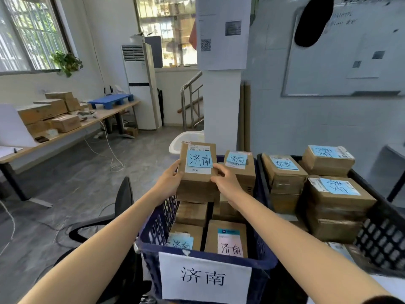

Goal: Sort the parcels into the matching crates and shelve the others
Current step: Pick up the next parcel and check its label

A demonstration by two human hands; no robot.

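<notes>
White worktop [392, 286], near right: only a corner is visible. A black crate [381, 238] stands on it. A blue crate [153, 233] stands just beside the black one, on its left (base hidden, support not confirmed).

Long wooden worktop [72, 131], left wall: stacked cardboard boxes [65, 122] mid-length, a blue pallet [111, 100] at the far end.

Grey floor [72, 172]: a black office chair [123, 198] beside the blue crate, loose white cables [114, 159] near the long worktop, a white tub [184, 139] by the pillar, and a standing air conditioner [140, 84] at the far wall.
</notes>
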